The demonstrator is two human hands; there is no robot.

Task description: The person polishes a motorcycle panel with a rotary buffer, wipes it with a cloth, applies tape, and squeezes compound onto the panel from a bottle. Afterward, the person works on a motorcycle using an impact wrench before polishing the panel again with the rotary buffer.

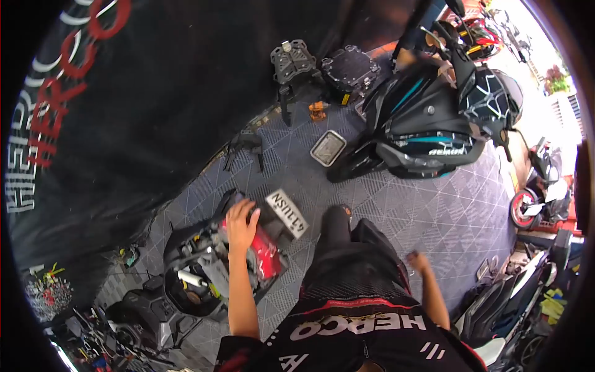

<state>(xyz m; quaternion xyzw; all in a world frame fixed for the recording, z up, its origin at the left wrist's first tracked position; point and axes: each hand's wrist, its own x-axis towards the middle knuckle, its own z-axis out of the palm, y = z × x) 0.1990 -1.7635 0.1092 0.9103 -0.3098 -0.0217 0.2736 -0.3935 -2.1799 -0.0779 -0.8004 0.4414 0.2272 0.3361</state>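
My left hand point(242, 226) lies with its fingers stretched out over the rear of a scooter with its body panels off point(214, 279). Under and beside the palm is the red tail light point(265, 253). A white licence plate point(287, 214) sticks out from the scooter's tail, near my fingertips. Low at my right side hangs my right hand point(420, 261), its fingers curled and partly turned away. Something thin and small seems to show by its fingertips, too unclear to name.
A black scooter with teal stripes point(427, 124) stands ahead. Near its wheel lie a metal tray point(328, 148) and an orange power tool point(318, 111). A black bracket point(245, 149), a rack plate point(293, 61) and a top case point(350, 71) sit by the dark curtain. More motorcycles point(514, 297) stand right.
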